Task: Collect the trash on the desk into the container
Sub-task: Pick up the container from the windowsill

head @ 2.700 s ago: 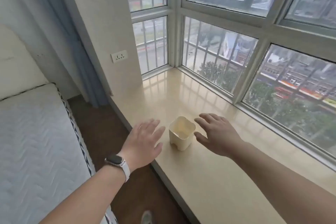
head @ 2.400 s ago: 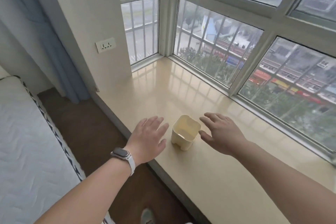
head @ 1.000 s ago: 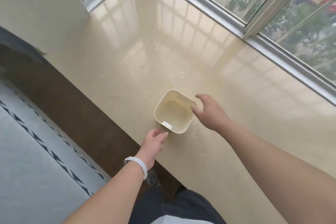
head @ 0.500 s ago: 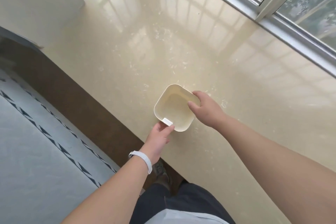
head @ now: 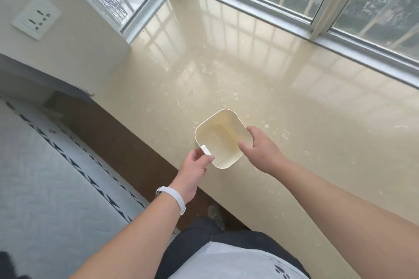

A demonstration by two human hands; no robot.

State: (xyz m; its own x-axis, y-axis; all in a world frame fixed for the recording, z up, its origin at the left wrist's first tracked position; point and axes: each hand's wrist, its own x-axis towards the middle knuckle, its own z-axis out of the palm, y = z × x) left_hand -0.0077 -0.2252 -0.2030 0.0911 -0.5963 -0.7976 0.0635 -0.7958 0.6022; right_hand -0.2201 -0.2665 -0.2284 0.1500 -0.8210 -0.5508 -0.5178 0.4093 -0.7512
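A small cream square container (head: 217, 140) stands on the beige windowsill desk (head: 294, 108), near its front edge. My right hand (head: 260, 149) grips its right rim, thumb inside and fingers outside. My left hand (head: 195, 170) pinches a small white tab (head: 205, 150) at the container's near-left corner. Several tiny pale scraps (head: 284, 135) lie scattered over the desk beyond and to the right of the container. Inside, the container looks empty.
Window frames (head: 317, 36) bound the desk at the back and right. A wall with a socket (head: 36, 17) stands at the left. Below the front edge lie brown floor (head: 108, 142) and a white mattress (head: 45, 188).
Both hands, earlier hovering open beside the container, have closed on it: the right took the rim, the left took the white tab. My view tilted down over the desk, then lifted slightly.
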